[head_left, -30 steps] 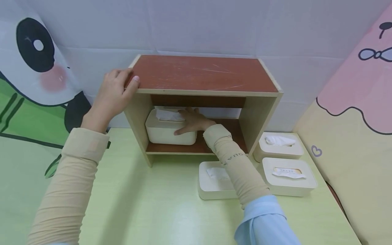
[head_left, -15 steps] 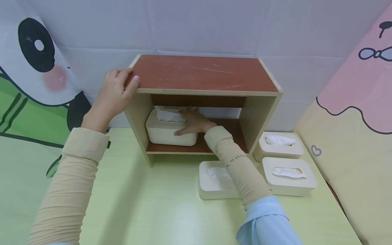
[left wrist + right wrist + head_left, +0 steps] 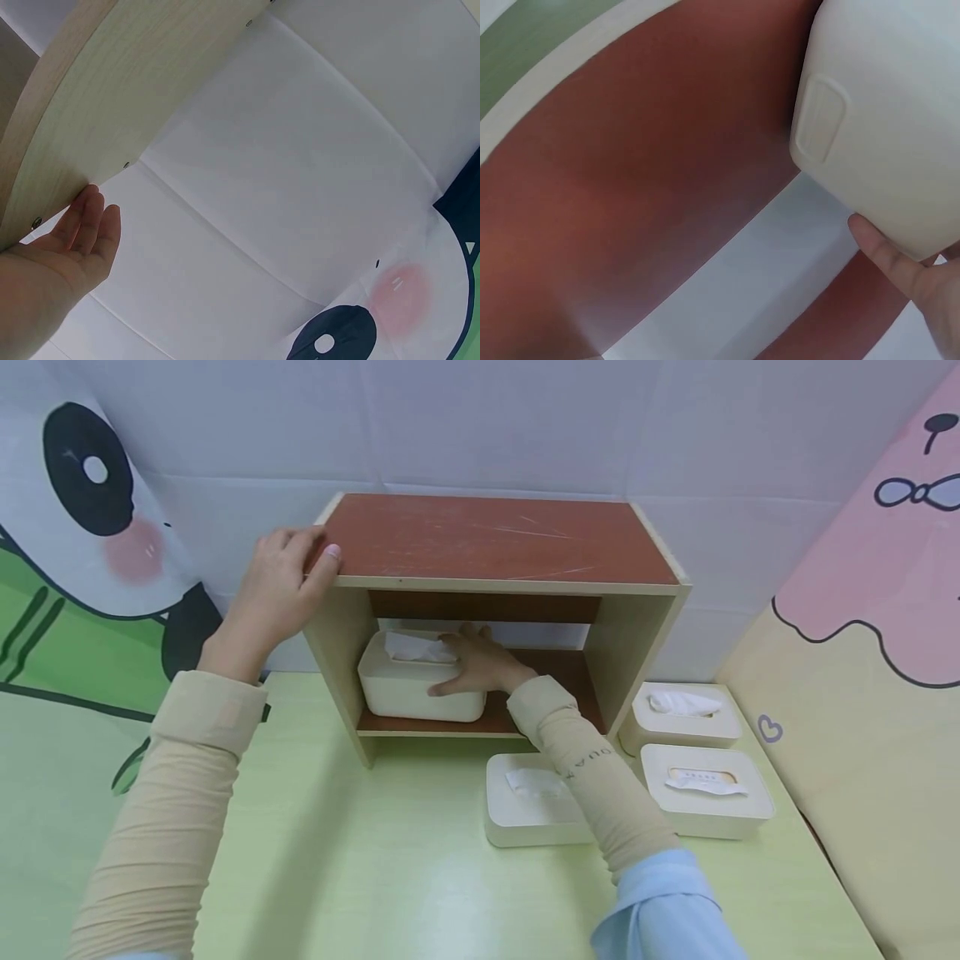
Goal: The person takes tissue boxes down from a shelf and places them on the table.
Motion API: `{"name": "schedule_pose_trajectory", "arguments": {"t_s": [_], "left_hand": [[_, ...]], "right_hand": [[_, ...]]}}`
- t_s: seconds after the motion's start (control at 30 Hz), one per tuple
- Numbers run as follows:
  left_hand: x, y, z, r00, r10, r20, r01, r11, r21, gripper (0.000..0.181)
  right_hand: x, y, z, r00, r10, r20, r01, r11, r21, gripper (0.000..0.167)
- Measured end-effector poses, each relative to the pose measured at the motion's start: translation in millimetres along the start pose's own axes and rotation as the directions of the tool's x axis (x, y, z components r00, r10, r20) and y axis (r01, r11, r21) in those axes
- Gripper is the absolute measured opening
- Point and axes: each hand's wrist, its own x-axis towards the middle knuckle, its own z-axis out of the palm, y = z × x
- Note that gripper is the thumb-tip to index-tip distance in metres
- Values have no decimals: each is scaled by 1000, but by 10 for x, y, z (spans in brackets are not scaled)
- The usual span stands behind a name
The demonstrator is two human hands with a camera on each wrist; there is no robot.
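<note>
Inside the open-fronted wooden shelf unit point(image 3: 510, 543), a white tissue box point(image 3: 420, 697) stands on the lower board at the left, a tissue showing in its slot. My right hand point(image 3: 487, 664) reaches in and holds the right end of this box, thumb on the near side, fingers over the far side. The right wrist view shows a finger point(image 3: 889, 259) against the edge of the pale box point(image 3: 885, 127). My left hand point(image 3: 273, 585) rests on the unit's top left corner, thumb on top. Loosely extended fingers point(image 3: 94, 225) lie by the side panel point(image 3: 97, 112) in the left wrist view.
Another tissue box point(image 3: 536, 822) stands on the table point(image 3: 405, 860) in front of the unit, partly behind my right forearm. Two more, a rear tissue box point(image 3: 682, 718) and a nearer tissue box point(image 3: 708, 806), stand right of the unit. A pale cloth wall point(image 3: 495, 427) rises behind.
The tissue box in the unit has shifted slightly right and toward me, with my right hand and forearm moving along. My left hand stays on the corner.
</note>
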Motion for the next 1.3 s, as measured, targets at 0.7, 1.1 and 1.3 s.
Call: {"name": "schedule_pose_trajectory", "arguments": {"t_s": [0.7, 1.1, 1.3], "left_hand": [[9, 1, 6, 1000, -7, 8, 8, 1000, -13, 60], [15, -9, 17, 1000, -7, 5, 7, 1000, -16, 61], [21, -13, 29, 1000, -1, -4, 1, 1000, -10, 59]], "right_hand": [[-226, -23, -10, 992, -98, -83, 91, 993, -80, 96], [-408, -126, -19, 984, -132, -116, 117, 984, -134, 94], [-510, -160, -6, 982, -137, -126, 114, 978, -172, 94]]}}
